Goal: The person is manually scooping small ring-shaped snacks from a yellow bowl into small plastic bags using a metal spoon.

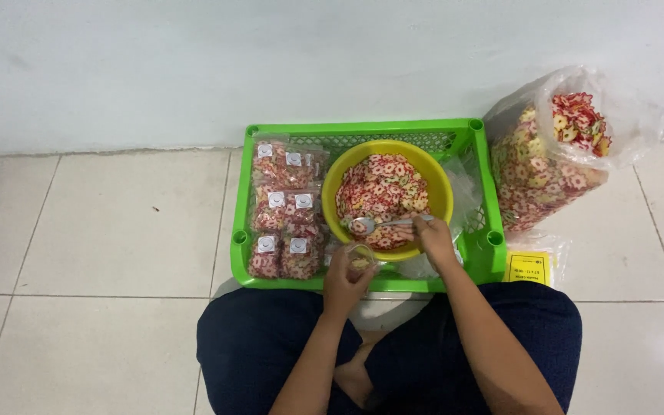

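Six sealed packets (282,209) of red-yellow ring crackers, ranked in pairs inside green crate (363,129). One yellow bowl (439,184), same crackers, heaped. One metal spoon (382,224), right hand (433,238) grip closed on handle, scoop over bowl. One small clear bag (360,258), partly filled, pinched in left hand (345,283) at bowl's near rim. One large open sack (551,165), floor, right.

Bowl (439,184) in crate (363,131), packets (282,211) left
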